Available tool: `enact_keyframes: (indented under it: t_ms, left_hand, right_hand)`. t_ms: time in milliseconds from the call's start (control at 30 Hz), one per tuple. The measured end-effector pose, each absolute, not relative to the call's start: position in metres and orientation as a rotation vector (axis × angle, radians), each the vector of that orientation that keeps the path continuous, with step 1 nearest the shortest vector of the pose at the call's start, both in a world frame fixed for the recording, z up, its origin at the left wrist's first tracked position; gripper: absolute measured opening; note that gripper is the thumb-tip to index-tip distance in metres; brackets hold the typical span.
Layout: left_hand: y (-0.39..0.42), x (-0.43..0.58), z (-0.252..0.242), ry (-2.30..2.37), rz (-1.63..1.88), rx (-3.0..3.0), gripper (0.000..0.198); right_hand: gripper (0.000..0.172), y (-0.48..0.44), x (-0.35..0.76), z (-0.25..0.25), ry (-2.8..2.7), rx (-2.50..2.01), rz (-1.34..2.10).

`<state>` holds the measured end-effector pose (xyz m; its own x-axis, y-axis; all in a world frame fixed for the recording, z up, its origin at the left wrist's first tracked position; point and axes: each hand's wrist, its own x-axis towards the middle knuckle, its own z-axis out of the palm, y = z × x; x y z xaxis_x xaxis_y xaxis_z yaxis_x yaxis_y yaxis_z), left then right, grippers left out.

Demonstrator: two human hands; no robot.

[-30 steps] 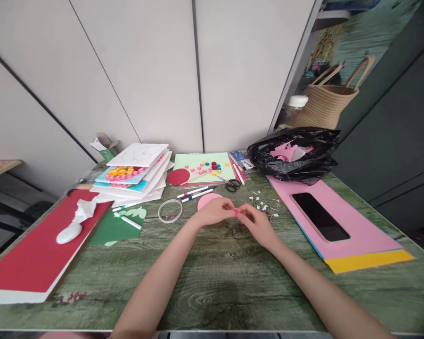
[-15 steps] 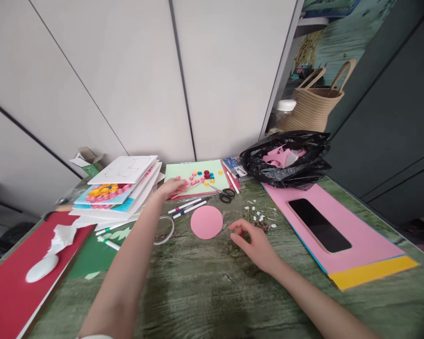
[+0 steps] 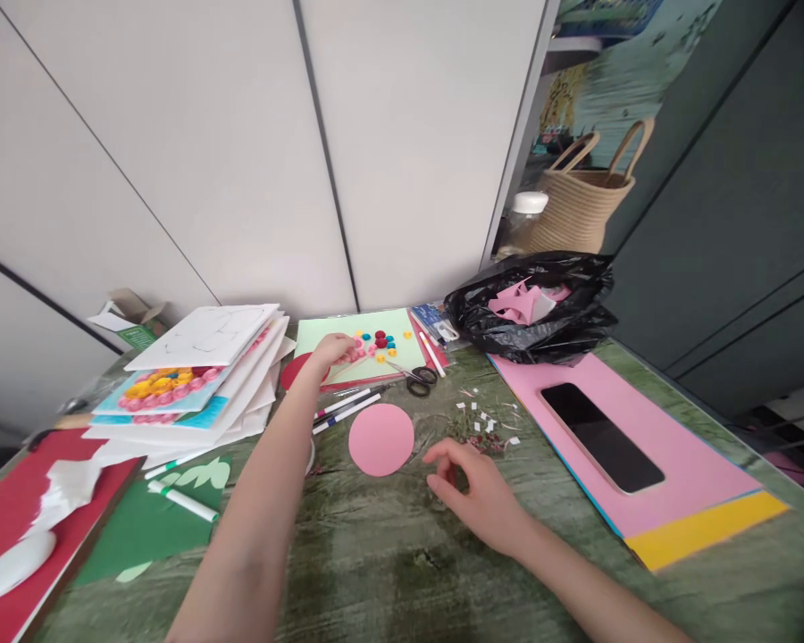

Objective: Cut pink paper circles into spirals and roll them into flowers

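My left hand reaches over a light green sheet. Its fingers are bent together at the small pink rolled pieces, and their tips are partly hidden. Dark red rolled pieces and a yellow one lie beyond them on the sheet. Below the left wrist, a red disc is partly covered. My right hand hovers over the table with curved fingers, thumb apart, holding nothing. Just left of it lies a pink paper circle, not touched by either hand.
Black-handled scissors and markers lie behind the circle. White paper scraps are scattered to the right. A phone rests on pink sheets, with a black plastic bag behind. Stacked picture boards stand left.
My left hand has shifted right across the green sheet to the pink pieces, uncovering part of the red disc. My right hand keeps its pose. The camera view has turned slightly.
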<state>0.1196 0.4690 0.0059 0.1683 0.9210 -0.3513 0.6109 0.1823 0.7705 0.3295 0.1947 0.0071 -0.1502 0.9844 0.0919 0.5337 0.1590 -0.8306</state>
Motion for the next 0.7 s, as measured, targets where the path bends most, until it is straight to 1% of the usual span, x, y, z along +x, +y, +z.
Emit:
enact_keyframes:
  t_ms: [300, 467, 633, 700]
  left_hand:
    - [0.473, 0.135, 0.016, 1.706, 0.353, 1.624, 0.032]
    - [0.463, 0.144, 0.023, 1.780, 0.424, 1.711, 0.030]
    - [0.448, 0.150, 0.033, 1.821, 0.520, 1.806, 0.023]
    - [0.440, 0.150, 0.037, 1.820, 0.541, 1.830, 0.025]
  right_hand:
    - [0.013, 0.192, 0.329, 0.012, -1.826, -1.424, 0.841]
    - [0.016, 0.192, 0.329, 0.013, -1.838, -1.420, 0.826]
    - [0.015, 0.193, 0.331, 0.013, -1.865, -1.425, 0.811]
    - [0.014, 0.193, 0.332, 0.012, -1.877, -1.429, 0.796]
